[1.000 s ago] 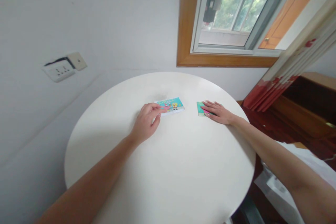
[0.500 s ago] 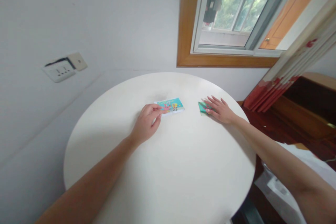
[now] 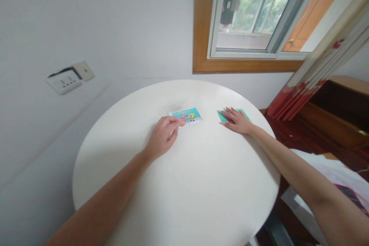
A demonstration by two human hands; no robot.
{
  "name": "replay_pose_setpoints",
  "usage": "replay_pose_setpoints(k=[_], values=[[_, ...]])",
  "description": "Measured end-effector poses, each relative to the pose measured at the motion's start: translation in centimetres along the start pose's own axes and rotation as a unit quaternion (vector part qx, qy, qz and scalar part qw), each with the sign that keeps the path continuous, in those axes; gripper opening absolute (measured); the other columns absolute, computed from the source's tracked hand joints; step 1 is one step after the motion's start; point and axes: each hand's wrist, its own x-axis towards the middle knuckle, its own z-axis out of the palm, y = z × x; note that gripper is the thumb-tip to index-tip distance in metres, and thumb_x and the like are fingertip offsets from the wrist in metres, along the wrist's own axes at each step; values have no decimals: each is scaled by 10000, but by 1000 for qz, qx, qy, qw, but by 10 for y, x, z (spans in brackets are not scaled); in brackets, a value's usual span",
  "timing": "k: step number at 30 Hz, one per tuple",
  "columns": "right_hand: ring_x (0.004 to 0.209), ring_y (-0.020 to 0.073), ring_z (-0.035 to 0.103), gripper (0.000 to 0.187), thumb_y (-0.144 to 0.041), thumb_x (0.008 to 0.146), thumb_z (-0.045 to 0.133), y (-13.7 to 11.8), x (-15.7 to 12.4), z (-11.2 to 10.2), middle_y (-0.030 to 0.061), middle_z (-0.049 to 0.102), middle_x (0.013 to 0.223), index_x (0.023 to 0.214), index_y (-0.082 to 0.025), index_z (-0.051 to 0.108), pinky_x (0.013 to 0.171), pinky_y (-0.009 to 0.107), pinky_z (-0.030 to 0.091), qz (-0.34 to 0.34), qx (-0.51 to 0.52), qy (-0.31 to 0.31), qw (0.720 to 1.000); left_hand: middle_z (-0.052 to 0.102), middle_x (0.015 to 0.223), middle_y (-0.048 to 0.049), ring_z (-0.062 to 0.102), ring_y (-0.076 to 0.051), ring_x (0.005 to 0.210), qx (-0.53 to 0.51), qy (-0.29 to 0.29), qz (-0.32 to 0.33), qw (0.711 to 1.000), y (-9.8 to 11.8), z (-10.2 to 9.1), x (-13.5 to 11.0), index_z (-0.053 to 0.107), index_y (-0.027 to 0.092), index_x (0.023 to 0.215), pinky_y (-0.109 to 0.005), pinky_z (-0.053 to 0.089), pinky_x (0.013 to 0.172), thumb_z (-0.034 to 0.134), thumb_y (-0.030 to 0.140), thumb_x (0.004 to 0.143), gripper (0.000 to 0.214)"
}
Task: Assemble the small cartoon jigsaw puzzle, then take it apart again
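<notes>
Flat on a round white table (image 3: 184,184) lies a blue card or thin booklet (image 3: 190,115) with cartoon figures and a white edge. My left hand (image 3: 163,136) rests at its left side, fingertips lying over its lower left corner, thumb apart from the fingers. To the right, a green card or booklet (image 3: 244,114) lies beneath my right hand (image 3: 236,120). That hand is flat and spread, its palm and fingers covering much of the print. Neither hand lifts anything off the table.
Behind the table, a wall carries a socket (image 3: 65,80) on the left and a wood-framed window (image 3: 200,27). A red and white curtain (image 3: 300,84) hangs at the right, before a wooden cabinet (image 3: 343,130). White sheeting (image 3: 305,157) lies beside the table's right edge.
My right hand has shifted slightly left and lies more squarely over the green card, whose right part now shows. My left hand has hardly moved. The view has turned slightly.
</notes>
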Motion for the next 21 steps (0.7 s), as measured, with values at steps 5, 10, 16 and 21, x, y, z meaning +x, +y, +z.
replay_pose_setpoints(k=[5,10,16,21], values=[[1471,341,138,581,-550,940,380,-29,-13,-22,87,308,1566,1451,-274,411,1126,644,150,0,-7,50,999,453,1461,-92,381,-291,1348,73,-123,7,990,17,1,-5,494,258,1378,-509,339,1102,482,303,940,440],[1479,320,115,635,-586,947,337,-103,-46,-16,93,199,1601,1493,-262,338,1137,594,192,-83,28,69,994,300,1554,-147,255,-371,1422,159,-159,-73,972,56,8,-35,402,239,1444,-606,278,1093,389,534,955,571],[1461,318,198,674,-636,920,362,-137,-67,15,108,242,1581,1494,-284,332,1144,613,119,-119,43,28,992,306,1553,-140,224,-359,1440,186,-163,-117,962,63,21,-58,407,251,1442,-616,182,1130,421,598,916,630],[1459,302,214,658,-655,922,323,-133,-65,12,98,273,1571,1469,-293,382,1148,604,124,-102,61,16,993,340,1539,-131,255,-370,1425,177,-184,-116,960,60,22,-56,420,260,1436,-619,216,1115,417,632,902,651]])
